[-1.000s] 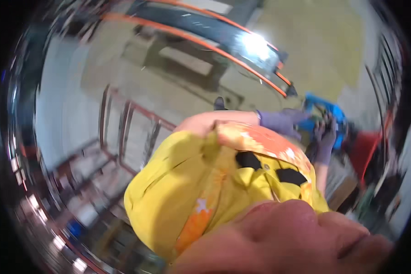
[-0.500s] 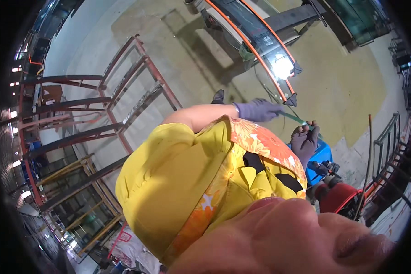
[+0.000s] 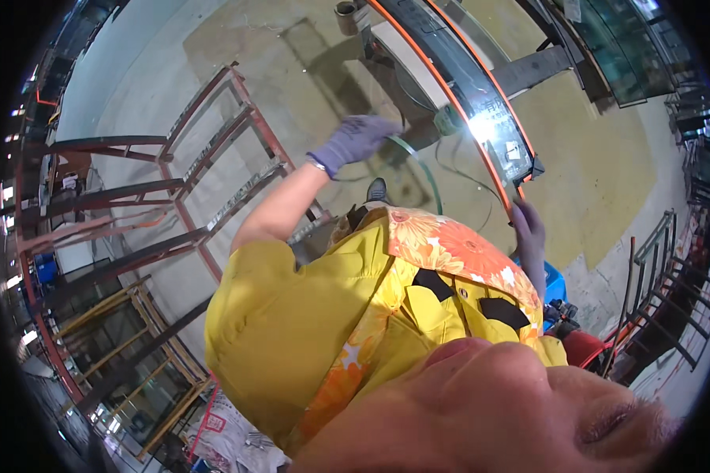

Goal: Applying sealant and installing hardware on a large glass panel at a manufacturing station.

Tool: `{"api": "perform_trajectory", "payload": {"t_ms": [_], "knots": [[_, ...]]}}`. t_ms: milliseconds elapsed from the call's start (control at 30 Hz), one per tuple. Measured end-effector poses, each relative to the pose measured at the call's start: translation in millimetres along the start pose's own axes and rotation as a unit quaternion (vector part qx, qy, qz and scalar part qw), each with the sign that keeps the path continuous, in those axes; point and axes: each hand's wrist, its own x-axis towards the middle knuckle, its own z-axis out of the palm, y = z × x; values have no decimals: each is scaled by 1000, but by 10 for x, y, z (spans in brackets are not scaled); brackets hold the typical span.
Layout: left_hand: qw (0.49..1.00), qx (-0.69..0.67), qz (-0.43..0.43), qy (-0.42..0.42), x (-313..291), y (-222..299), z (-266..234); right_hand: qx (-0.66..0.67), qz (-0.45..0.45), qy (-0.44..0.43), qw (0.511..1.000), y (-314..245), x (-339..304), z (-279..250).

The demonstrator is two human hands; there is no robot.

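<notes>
My left hand (image 3: 359, 142), in a purple-grey knit glove, is closed on the end of a thin, flat green band (image 3: 423, 167). From there the band arcs down to the right and passes out of sight behind my flowered apron (image 3: 454, 240). My right hand (image 3: 530, 230), gloved too, is raised at the near end of a long curved glass panel (image 3: 481, 98) with orange-edged sides. Its fingers are drawn together by the lower orange edge; what they pinch is hidden. A dark corner piece (image 3: 537, 167) caps the panel's end, and a bright light reflects off the glass.
A reddish steel rack (image 3: 183, 193) with padded bars stands on the left. More glass sheets (image 3: 619, 51) lean at the upper right. A blue container (image 3: 554, 281), a red object (image 3: 585, 348) and a dark metal frame (image 3: 663, 272) are on the right.
My left hand has swung left and away from the right one, drawing the green band into a longer arc. My right hand has moved up to the panel's end.
</notes>
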Motion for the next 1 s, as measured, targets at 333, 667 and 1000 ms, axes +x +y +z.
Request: {"api": "perform_trajectory", "payload": {"t_ms": [333, 667, 1000], "knots": [[995, 16, 19, 102, 845, -712, -548, 176, 132, -253, 942, -821, 874, 788], [935, 19, -344, 81, 625, -2204, -692, 427, 155, -221, 863, -672, 2250, 598], [756, -325, -448, 349, 2230, -3406, 227, 207, 122, -180, 954, -574, 4285, 1719]]}}
